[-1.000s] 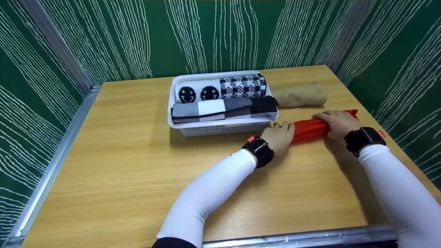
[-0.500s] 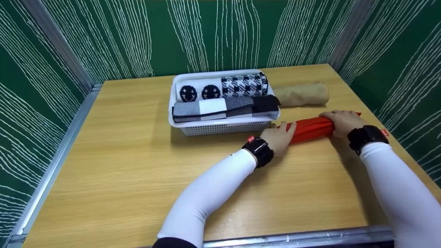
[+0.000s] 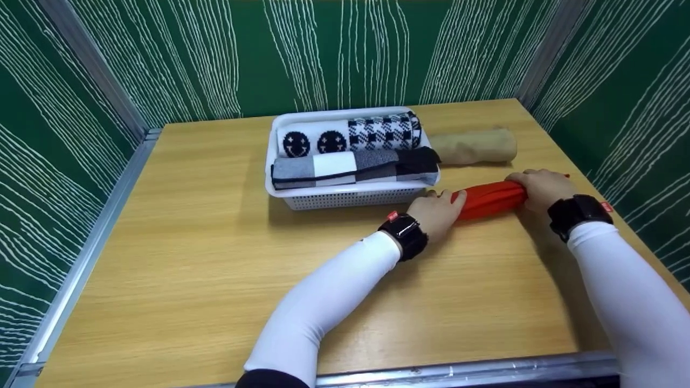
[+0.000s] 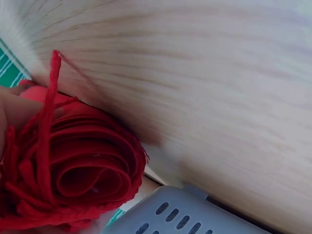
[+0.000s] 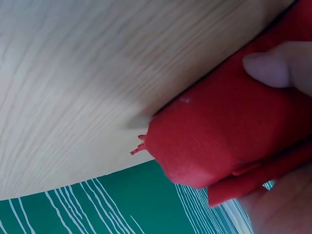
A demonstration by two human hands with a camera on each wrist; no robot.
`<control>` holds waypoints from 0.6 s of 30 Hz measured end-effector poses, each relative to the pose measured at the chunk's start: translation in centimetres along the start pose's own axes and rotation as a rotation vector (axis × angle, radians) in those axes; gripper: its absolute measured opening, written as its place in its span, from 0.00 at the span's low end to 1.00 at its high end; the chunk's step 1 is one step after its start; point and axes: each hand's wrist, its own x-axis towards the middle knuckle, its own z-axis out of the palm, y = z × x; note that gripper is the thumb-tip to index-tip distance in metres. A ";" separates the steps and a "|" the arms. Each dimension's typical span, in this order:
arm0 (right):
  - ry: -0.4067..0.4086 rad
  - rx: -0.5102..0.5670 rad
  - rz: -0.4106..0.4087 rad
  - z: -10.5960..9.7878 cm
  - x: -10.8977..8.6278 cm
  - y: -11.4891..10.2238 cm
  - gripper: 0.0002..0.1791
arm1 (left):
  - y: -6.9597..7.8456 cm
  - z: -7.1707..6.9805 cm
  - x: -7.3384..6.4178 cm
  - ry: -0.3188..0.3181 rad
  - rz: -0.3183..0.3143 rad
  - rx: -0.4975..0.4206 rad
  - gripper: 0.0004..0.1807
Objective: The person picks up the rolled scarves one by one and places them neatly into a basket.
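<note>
Only your right grip has shifted visibly against the earlier frames: it has slid a little outward along the red roll, so more red shows between it and your left grip, which stays near the corner of the white basket. You seem to be finishing the roll-up: the left-wrist view shows a layered coil with loose red strands at its end, and the right-wrist view shows a narrow flap along one side. Judging by that, the next move calls for even pressure at both ends, with the flap tucked snug so that the coil does not loosen if lifted. Both grips are grasping the roll, fingers bent over it, the right thumb or a finger pressing its surface; neither is released. It lies on the worktop, to the right of the basket and on the near side of the tan roll, apart from it
</note>
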 end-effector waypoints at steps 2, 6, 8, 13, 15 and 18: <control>0.001 0.003 0.005 -0.3 0.0 -0.1 0.33 | -0.1 0.1 0.2 0.004 0.011 -0.004 0.32; 0.006 0.012 0.005 -0.7 0.0 -0.3 0.33 | -0.3 0.3 0.4 0.013 0.019 -0.009 0.32; 0.002 0.020 0.010 -1.0 0.0 -0.4 0.33 | -0.3 0.1 0.3 0.021 0.018 -0.014 0.32; -0.008 0.041 0.024 -1.7 -0.2 -0.7 0.33 | -0.3 -0.4 0.1 0.030 0.022 -0.031 0.32; 0.001 0.045 0.020 -1.9 -0.2 -0.7 0.31 | -0.4 -0.6 0.0 0.030 0.021 -0.035 0.32; 0.015 0.045 0.013 -2.1 -0.1 -0.8 0.31 | -0.4 -0.9 -0.2 0.033 0.015 -0.041 0.32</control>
